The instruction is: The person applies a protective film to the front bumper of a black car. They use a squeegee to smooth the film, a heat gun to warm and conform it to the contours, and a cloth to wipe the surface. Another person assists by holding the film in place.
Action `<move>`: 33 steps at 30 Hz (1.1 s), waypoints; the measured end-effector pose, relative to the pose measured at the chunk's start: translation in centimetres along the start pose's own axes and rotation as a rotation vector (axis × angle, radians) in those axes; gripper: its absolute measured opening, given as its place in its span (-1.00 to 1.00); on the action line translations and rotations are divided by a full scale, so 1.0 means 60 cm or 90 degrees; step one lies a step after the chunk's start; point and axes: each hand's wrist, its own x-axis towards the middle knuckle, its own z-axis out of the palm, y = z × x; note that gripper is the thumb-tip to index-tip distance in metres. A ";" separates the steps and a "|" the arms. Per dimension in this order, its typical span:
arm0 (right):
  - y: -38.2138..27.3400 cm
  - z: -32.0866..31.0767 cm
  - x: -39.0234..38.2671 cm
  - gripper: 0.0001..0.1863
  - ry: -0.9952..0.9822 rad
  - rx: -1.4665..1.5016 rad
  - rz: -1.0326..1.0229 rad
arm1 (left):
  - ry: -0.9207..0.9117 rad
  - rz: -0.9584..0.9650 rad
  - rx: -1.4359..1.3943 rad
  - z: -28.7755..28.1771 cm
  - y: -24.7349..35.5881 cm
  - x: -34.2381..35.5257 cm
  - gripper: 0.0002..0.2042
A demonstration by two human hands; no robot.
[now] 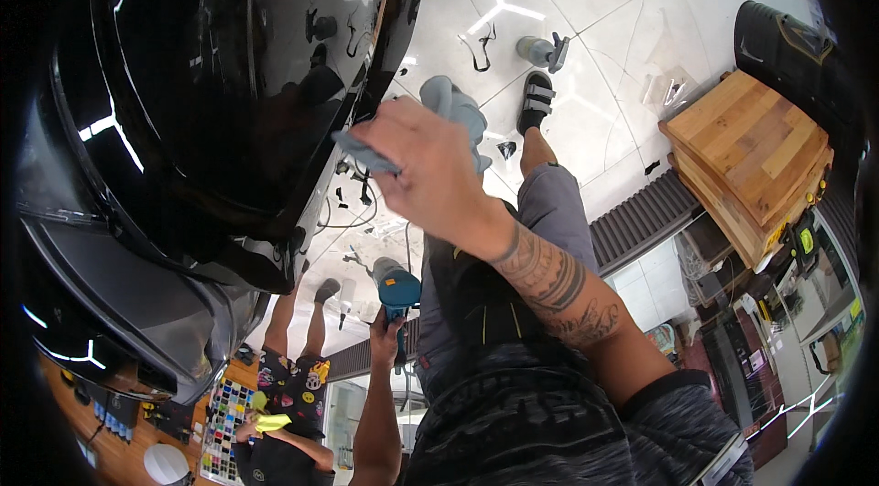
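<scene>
My right hand [426, 170], at the end of a tattooed forearm, pinches a grey cloth [366, 152] close to the edge of a glossy black car panel [302, 46]. Behind that hand bunches more grey material [458, 110]; I cannot tell whether it belongs to the same cloth. Lower down, to the left of my legs, my left hand [386, 332] is wrapped round the handle of a teal heat gun [398, 292]. The gun is apart from the car. Part of the panel edge is hidden behind the cloth and my right fingers.
A spray bottle [538, 52] lies on the tiled floor near my sandalled foot [536, 101]. Cables and dark scraps are scattered by the car. At right is a wooden box [746, 142] beside a dark grate [645, 220]. At lower left, another person holds a yellow cloth [273, 422].
</scene>
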 end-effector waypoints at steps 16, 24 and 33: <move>0.031 0.002 0.009 -0.70 0.030 -0.012 -0.056 | 0.010 0.047 0.015 0.000 0.018 0.012 -0.75; -0.016 0.004 -0.004 -0.62 0.056 0.018 -0.053 | 0.012 0.060 0.004 0.002 0.023 0.011 -0.74; 0.004 0.004 -0.015 -0.69 0.031 0.024 -0.060 | 0.036 0.061 -0.030 0.014 0.024 0.021 -0.75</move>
